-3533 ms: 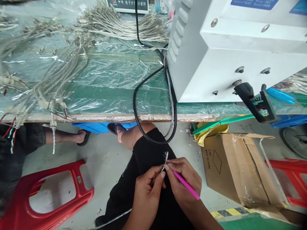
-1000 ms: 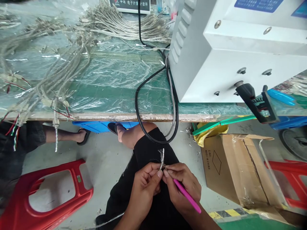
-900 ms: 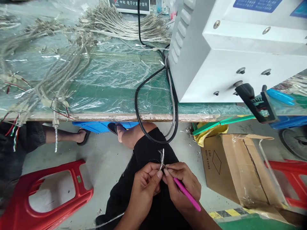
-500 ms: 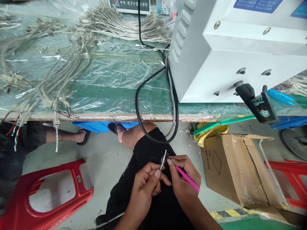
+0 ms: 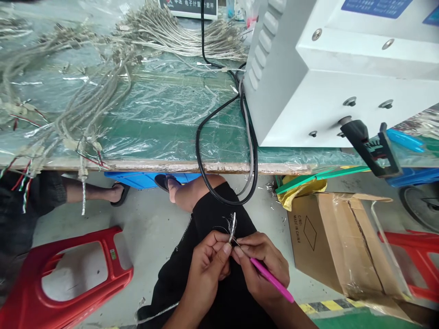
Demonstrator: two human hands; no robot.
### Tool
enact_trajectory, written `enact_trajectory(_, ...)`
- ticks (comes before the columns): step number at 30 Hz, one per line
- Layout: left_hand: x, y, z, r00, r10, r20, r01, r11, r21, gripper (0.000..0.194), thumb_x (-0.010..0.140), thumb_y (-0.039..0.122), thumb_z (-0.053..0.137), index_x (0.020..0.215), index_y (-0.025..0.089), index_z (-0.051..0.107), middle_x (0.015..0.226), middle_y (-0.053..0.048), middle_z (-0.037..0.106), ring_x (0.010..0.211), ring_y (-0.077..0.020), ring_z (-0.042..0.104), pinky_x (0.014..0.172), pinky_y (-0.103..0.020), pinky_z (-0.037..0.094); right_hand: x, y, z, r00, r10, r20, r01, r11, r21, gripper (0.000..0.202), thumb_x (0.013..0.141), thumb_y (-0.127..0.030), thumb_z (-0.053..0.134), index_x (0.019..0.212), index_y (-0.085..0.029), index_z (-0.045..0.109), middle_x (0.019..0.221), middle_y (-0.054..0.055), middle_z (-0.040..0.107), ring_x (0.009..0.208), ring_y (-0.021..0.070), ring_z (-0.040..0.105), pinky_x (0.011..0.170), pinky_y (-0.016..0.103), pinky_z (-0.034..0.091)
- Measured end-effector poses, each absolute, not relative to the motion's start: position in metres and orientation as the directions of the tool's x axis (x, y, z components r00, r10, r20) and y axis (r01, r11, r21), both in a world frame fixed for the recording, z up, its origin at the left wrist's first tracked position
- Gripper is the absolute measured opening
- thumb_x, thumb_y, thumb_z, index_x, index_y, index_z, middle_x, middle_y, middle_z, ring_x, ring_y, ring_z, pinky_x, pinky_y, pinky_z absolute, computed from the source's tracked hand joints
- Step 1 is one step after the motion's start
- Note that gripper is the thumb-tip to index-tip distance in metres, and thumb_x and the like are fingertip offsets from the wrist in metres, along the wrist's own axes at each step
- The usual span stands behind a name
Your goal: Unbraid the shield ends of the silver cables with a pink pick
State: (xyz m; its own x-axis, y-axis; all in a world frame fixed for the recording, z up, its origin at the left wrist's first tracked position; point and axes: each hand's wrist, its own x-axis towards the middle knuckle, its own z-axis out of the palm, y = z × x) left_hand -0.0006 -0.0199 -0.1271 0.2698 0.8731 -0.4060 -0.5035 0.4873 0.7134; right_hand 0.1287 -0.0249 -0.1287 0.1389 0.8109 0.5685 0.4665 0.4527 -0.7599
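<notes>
Above my lap, my left hand (image 5: 210, 260) pinches a cable whose silvery end (image 5: 233, 225) points up, with fine loose strands fanning out to its left. The cable's pale length (image 5: 158, 315) shows below, left of my left forearm. My right hand (image 5: 262, 262) is closed around a pink pen-like tool (image 5: 272, 279), its fingertips close against the cable just below the frayed strands. The tip of the tool is too small to make out between the fingers.
A green bench (image 5: 154, 123) carries bundled cables (image 5: 80, 100) at left and a white machine (image 5: 284, 91) at right. A black cord (image 5: 198, 151) loops over the edge. A red stool (image 5: 78, 237), a cardboard box (image 5: 318, 242) and another person's leg (image 5: 91, 192) are below.
My right fingertips have moved down along the cable, closer to my left thumb. The pink tool has shifted down and right, and the loose strands now spread to the left. The view has shifted slightly.
</notes>
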Motion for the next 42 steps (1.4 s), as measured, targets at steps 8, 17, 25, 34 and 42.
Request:
enact_trajectory(8, -0.0008, -0.0191, -0.1276, 0.281, 0.872, -0.400, -0.507, 0.489, 0.710, 0.022, 0.089, 0.037, 0.071, 0.083, 0.016, 0.066, 0.054, 0.009, 0.040, 0.043, -0.0036, 0.025, 0.042, -0.020, 0.016, 0.1298, -0.0246, -0.1282, 0.140, 0.810, 0.569, 0.472, 0.451, -0.758, 0.022, 0.078, 0.002, 0.070, 0.083, -0.019, 0.064, 0.077, 0.003, 0.070, 0.067, 0.0156, 0.070, 0.053, 0.027, 0.059)
enact_trajectory(17, -0.0012, -0.0176, -0.1265, 0.281, 0.869, -0.408, -0.505, 0.496, 0.707, 0.020, 0.090, 0.035, 0.070, 0.084, 0.016, 0.067, 0.050, 0.011, 0.034, 0.042, -0.0042, 0.024, 0.043, -0.019, 0.020, 0.1313, -0.0257, -0.1315, 0.150, 0.805, 0.574, 0.485, 0.445, -0.752, 0.023, 0.078, 0.001, 0.070, 0.087, -0.020, 0.066, 0.081, 0.004, 0.071, 0.069, 0.0164, 0.071, 0.053, 0.028, 0.059)
enact_trajectory(25, -0.0012, -0.0182, -0.1272, 0.283, 0.871, -0.402, -0.498, 0.492, 0.714, 0.022, 0.091, 0.036, 0.068, 0.084, 0.016, 0.067, 0.048, 0.011, 0.035, 0.042, -0.0043, 0.024, 0.042, -0.018, 0.019, 0.1290, -0.0227, -0.1305, 0.151, 0.804, 0.575, 0.473, 0.452, -0.756, 0.022, 0.078, 0.003, 0.070, 0.083, -0.019, 0.065, 0.079, 0.003, 0.070, 0.068, 0.0151, 0.070, 0.054, 0.026, 0.059)
enact_trajectory(34, -0.0030, -0.0189, -0.1296, 0.293, 0.870, -0.397, -0.483, 0.493, 0.724, 0.022, 0.092, 0.036, 0.067, 0.085, 0.015, 0.067, 0.056, 0.006, 0.050, 0.042, -0.0032, 0.027, 0.042, -0.019, 0.021, 0.1297, -0.0221, -0.1337, 0.148, 0.803, 0.577, 0.448, 0.466, -0.763, 0.023, 0.077, 0.005, 0.070, 0.085, -0.017, 0.066, 0.081, 0.004, 0.069, 0.070, 0.0147, 0.070, 0.055, 0.026, 0.059)
enact_trajectory(42, -0.0024, -0.0186, -0.1301, 0.296, 0.873, -0.387, -0.481, 0.486, 0.729, 0.023, 0.092, 0.037, 0.067, 0.085, 0.015, 0.068, 0.057, 0.004, 0.055, 0.041, -0.0026, 0.027, 0.041, -0.019, 0.021, 0.1297, -0.0234, -0.1355, 0.149, 0.806, 0.573, 0.443, 0.464, -0.767, 0.024, 0.078, 0.006, 0.069, 0.085, -0.017, 0.066, 0.083, 0.004, 0.069, 0.073, 0.0138, 0.070, 0.058, 0.025, 0.059)
